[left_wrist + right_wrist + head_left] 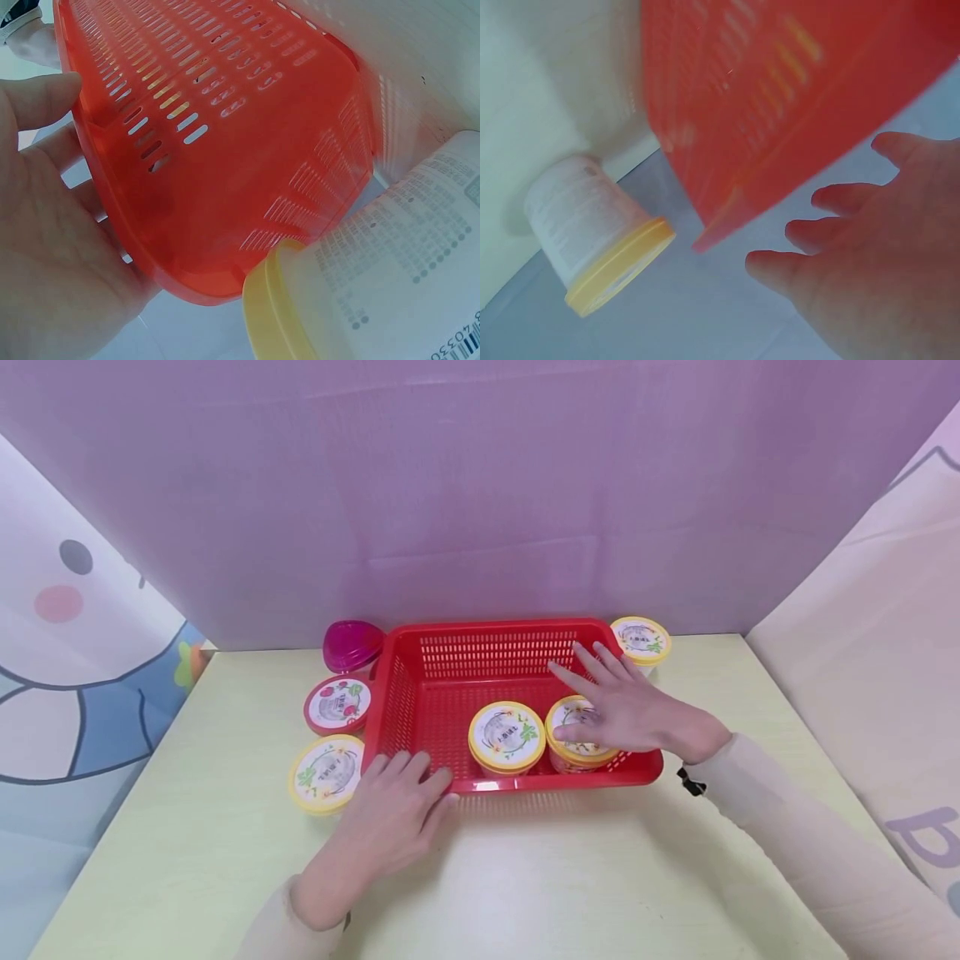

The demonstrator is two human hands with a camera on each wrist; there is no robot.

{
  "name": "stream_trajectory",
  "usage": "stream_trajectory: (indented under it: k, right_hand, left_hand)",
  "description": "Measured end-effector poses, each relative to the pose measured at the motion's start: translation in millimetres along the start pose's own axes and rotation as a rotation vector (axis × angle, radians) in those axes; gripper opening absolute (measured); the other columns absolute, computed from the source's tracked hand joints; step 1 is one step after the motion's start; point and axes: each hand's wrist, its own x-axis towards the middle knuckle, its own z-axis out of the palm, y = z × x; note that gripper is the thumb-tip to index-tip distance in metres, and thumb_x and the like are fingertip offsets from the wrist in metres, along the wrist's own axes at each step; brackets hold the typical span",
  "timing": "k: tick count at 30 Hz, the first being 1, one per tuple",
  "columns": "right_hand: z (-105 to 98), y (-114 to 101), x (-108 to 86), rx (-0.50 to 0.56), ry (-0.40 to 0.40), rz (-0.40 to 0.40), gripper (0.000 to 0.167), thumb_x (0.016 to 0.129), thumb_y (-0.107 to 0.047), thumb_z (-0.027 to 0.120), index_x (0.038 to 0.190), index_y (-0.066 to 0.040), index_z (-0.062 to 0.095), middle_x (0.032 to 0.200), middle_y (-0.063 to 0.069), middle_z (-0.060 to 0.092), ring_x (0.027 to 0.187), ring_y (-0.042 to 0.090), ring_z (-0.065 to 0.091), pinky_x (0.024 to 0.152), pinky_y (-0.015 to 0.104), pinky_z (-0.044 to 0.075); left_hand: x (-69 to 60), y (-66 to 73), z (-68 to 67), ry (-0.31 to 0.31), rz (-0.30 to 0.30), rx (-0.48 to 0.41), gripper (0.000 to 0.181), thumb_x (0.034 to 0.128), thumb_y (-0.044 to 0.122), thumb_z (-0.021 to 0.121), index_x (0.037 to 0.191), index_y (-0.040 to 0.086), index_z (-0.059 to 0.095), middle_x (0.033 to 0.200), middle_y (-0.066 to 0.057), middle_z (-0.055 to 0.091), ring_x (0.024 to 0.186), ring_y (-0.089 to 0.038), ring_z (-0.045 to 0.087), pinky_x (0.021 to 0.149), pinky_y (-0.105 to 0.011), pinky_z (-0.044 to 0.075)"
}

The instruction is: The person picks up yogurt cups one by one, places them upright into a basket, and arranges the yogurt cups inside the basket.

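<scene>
Left hand (397,814) gripped red perforated plastic basket (450,697); right hand (630,708) splayed, empty. Two round yellow-lidded tubs (507,737) were in, four yellow/red/magenta-topped containers (337,704) weren't, mostly by left.

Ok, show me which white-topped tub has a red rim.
The red-rimmed tub, left of the basket, next to the magenta container; the other four tubs have yellow rims.

One basket (495,628), four yellow-lidded tubs (507,735), one red-lidded tub (337,703), one magenta-topped container (352,645)
</scene>
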Motion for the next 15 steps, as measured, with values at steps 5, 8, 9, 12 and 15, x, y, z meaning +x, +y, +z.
stream_trajectory:
  k: [5, 8, 9, 12, 15]
  right_hand:
    - [-8, 7, -0.7, -0.017, 0.011, 0.037, 0.098, 0.089, -0.072, 0.056, 0.164, -0.023, 0.016, 0.169, 0.019, 0.002, 0.153, 0.044, -0.008, 0.116, 0.069, 0.0]
    - [-13, 12, -1.5, -0.016, 0.019, 0.062, 0.097, 0.09, -0.071, 0.056, 0.164, -0.023, 0.016, 0.169, 0.02, 0.002, 0.153, 0.045, -0.007, 0.116, 0.07, 0.0]
    - [-14, 13, -1.7, -0.012, 0.023, 0.069, 0.097, 0.09, -0.071, 0.056, 0.164, -0.023, 0.017, 0.169, 0.02, 0.002, 0.153, 0.046, -0.007, 0.116, 0.07, 0.001]
    - [-17, 20, -1.3, -0.014, 0.042, 0.081, 0.095, 0.091, -0.069, 0.055, 0.164, -0.022, 0.016, 0.169, 0.02, 0.0, 0.152, 0.047, -0.006, 0.116, 0.07, 0.002]
    - [-19, 27, 0.0, -0.013, 0.069, 0.091, 0.094, 0.092, -0.067, 0.056, 0.164, -0.02, 0.017, 0.169, 0.02, 0.0, 0.152, 0.048, -0.004, 0.116, 0.07, 0.002]
  left_hand:
    - [0.5, 0.9, -1.2, -0.006, -0.001, -0.009, 0.037, 0.0888, 0.042, 0.076, 0.118, 0.019, 0.071, 0.105, -0.005, 0.066, 0.095, -0.022, 0.058, 0.086, -0.043, 0.05]
    - [0.6, 1.2, -1.5, -0.01, -0.004, -0.007, 0.038, 0.0888, 0.042, 0.075, 0.118, 0.019, 0.07, 0.107, -0.005, 0.067, 0.096, -0.022, 0.059, 0.087, -0.044, 0.05]
    - [0.6, 1.2, -1.6, -0.012, -0.005, -0.007, 0.038, 0.0887, 0.042, 0.075, 0.119, 0.019, 0.07, 0.108, -0.005, 0.067, 0.097, -0.023, 0.059, 0.087, -0.044, 0.05]
    - [0.1, 1.4, -1.7, -0.013, -0.007, -0.002, 0.04, 0.0884, 0.043, 0.076, 0.12, 0.019, 0.07, 0.109, -0.006, 0.067, 0.097, -0.023, 0.06, 0.088, -0.044, 0.05]
    - [-0.3, 1.5, -0.9, -0.002, 0.0, -0.003, 0.04, 0.0875, 0.043, 0.077, 0.118, 0.018, 0.071, 0.106, -0.005, 0.067, 0.093, -0.021, 0.06, 0.086, -0.042, 0.051]
